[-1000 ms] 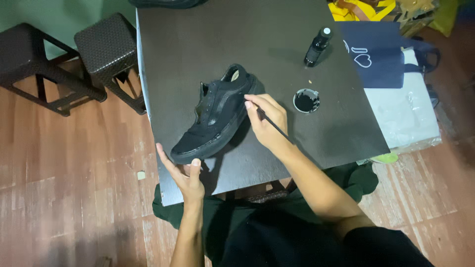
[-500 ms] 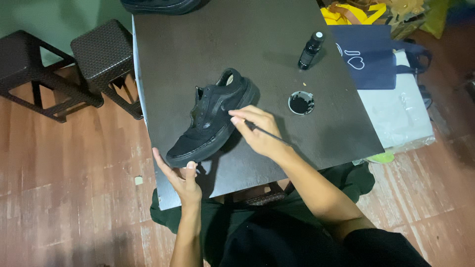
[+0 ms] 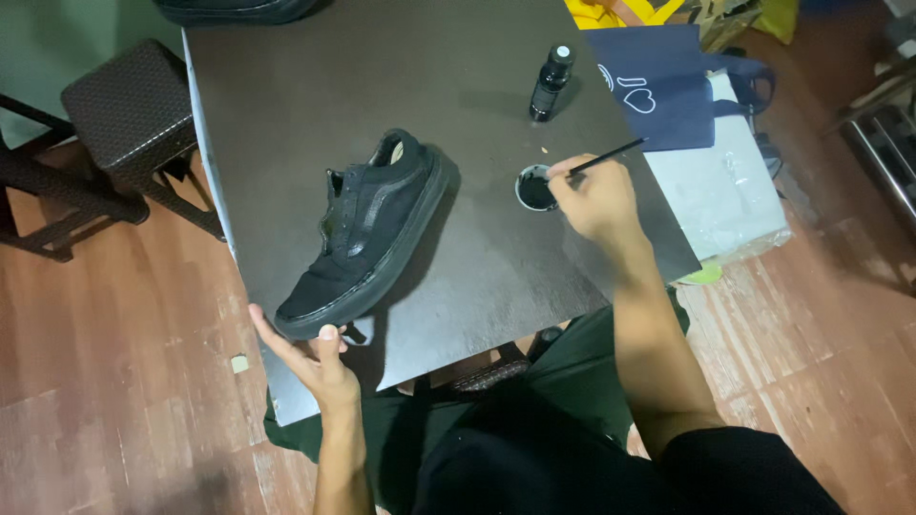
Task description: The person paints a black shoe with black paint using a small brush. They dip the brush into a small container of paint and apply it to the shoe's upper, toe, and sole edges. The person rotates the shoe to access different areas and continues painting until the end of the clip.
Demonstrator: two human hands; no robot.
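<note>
Dark and matte, the square bench (image 3: 315, 86) fills the upper middle of the frame, bare around its top and lower right. A navy tote bag (image 3: 668, 86) overlaps its right edge. The black shoe (image 3: 367, 234) lies diagonally left of centre, its toe at the lower left edge, where the left hand (image 3: 315, 358) cups it, fingers open. A black bottle (image 3: 551, 81) stands at upper right. The right hand (image 3: 596, 195) pinches a thin brush (image 3: 611, 154) over a small round dish (image 3: 534, 188).

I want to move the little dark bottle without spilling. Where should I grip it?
Take the small dark bottle around its body below the cap, coming from the side nearest the person. It stands upright on the black table, apart from the small round dish.
</note>
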